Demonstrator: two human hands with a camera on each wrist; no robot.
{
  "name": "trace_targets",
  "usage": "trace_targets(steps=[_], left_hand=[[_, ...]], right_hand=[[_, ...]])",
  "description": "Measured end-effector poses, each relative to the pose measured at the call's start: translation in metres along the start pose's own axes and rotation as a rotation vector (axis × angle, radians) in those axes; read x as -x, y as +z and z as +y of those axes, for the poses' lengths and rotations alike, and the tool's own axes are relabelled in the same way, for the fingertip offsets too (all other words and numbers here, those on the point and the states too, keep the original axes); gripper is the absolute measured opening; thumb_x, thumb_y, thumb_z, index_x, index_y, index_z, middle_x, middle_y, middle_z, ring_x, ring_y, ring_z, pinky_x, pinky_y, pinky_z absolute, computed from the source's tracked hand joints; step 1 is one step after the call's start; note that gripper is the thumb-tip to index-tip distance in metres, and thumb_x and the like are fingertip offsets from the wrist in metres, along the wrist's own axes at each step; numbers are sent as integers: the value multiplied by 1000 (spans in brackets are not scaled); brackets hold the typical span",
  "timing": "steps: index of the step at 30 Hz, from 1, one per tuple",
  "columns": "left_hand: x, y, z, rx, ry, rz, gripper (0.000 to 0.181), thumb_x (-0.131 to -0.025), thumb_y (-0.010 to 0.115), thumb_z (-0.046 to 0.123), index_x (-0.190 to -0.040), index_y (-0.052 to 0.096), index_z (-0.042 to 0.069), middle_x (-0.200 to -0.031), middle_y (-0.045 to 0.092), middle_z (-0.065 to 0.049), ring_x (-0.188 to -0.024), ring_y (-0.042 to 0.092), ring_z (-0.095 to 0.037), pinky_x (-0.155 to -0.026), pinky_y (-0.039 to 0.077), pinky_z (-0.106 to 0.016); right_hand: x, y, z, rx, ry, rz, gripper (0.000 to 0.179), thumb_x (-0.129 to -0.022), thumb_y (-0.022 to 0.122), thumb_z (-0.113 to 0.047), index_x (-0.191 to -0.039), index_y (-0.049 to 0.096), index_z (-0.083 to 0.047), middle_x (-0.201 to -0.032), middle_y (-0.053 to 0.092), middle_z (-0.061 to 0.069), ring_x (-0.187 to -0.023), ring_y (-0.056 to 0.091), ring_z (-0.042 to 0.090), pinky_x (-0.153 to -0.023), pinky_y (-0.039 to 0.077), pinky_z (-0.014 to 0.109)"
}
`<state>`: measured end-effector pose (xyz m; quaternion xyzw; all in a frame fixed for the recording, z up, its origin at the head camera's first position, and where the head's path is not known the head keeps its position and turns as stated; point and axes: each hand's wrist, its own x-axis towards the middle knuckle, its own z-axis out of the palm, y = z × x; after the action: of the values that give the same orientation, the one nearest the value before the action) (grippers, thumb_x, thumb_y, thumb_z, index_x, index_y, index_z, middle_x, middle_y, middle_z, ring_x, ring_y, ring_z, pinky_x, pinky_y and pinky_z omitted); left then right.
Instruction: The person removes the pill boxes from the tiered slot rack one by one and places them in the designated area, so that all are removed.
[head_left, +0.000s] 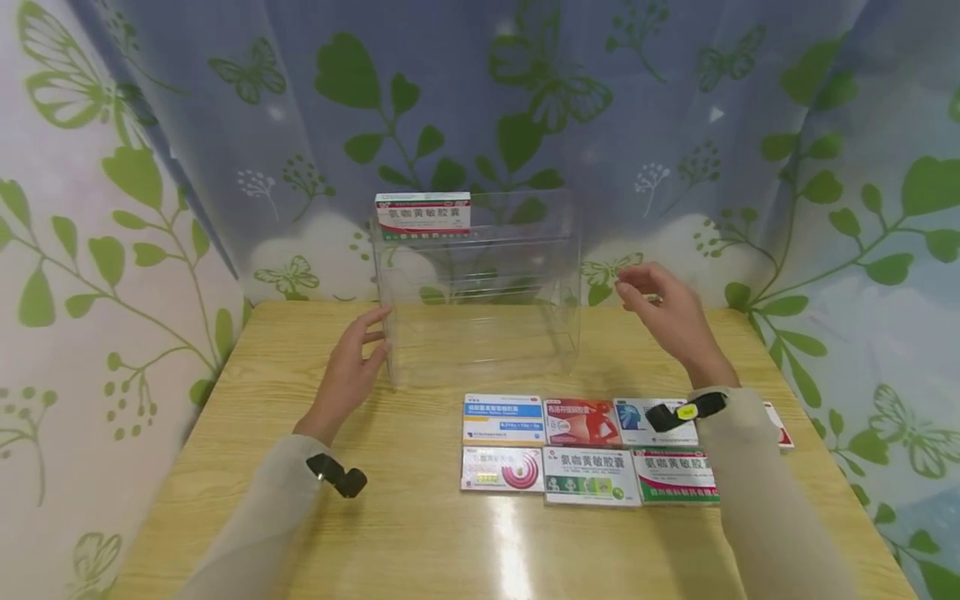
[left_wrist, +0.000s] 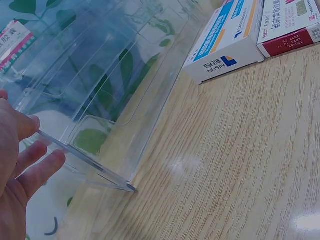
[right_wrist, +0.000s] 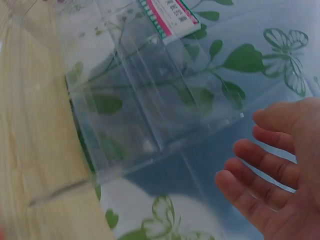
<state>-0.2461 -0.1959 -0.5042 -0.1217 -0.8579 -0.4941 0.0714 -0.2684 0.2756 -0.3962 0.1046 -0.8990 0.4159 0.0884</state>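
A clear plastic display rack (head_left: 480, 333) with several tiers stands at the back of the table. On its top tier, at the left end, sits a white, red and green medicine box (head_left: 423, 217). My left hand (head_left: 352, 362) touches the rack's left side edge with its fingertips, fingers relaxed, as the left wrist view shows closely. To the right of the rack my right hand (head_left: 667, 312) hovers in the air, fingers loosely bent and nothing in them. In the right wrist view, that hand (right_wrist: 275, 170) is apart from the rack's side panel.
Two rows of medicine boxes lie on the wooden table (head_left: 390, 533) before the rack, among them a blue-and-white box (head_left: 502, 419), a red box (head_left: 582, 422) and a white-green box (head_left: 591, 477). My right forearm hides some. A patterned curtain (head_left: 465, 100) hangs behind and beside the table.
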Motion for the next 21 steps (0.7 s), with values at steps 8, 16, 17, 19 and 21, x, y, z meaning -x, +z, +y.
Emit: trace_targets(steps=[8, 16, 17, 19, 21], left_hand=[[0, 2, 0, 3, 5, -1, 60, -113, 58, 6, -167, 41, 21, -171, 40, -16, -142, 58, -45, -104, 61, -65], [-1, 1, 0, -1, -4, 2, 58, -113, 59, 8, -167, 42, 22, -171, 41, -15, -142, 59, -43, -104, 62, -63], [-1, 1, 0, -3, 0, 3, 58, -113, 59, 8, -167, 42, 21, -171, 41, -16, -142, 59, -43, -103, 62, -62], [-1, 1, 0, -8, 5, 6, 58, -113, 59, 7, -167, 42, 21, -171, 41, -16, -141, 59, -43, -103, 62, -62], [-1, 1, 0, -9, 8, 10, 58, -113, 59, 7, -167, 42, 20, -170, 42, -17, -141, 59, -44, -103, 62, -63]], right_hand=[[-53, 27, -37, -84, -64, -19, 41, -112, 64, -34, -144, 64, -10, -139, 68, 13, -131, 63, 30, -110, 53, 53], [-96, 55, -80, -94, -154, -56, 42, -111, 68, -26, -147, 62, -7, -143, 68, 12, -133, 64, 29, -114, 54, 49], [-100, 58, -85, -94, -158, -62, 43, -111, 68, -27, -149, 61, -9, -144, 67, 11, -133, 64, 28, -114, 54, 48], [-108, 66, -95, -94, -161, -71, 46, -110, 68, -28, -152, 60, -11, -147, 67, 10, -136, 64, 28, -114, 54, 49], [-115, 73, -104, -116, -154, -89, 50, -110, 68, -29, -156, 56, -14, -152, 64, 8, -139, 62, 28, -114, 54, 49]])
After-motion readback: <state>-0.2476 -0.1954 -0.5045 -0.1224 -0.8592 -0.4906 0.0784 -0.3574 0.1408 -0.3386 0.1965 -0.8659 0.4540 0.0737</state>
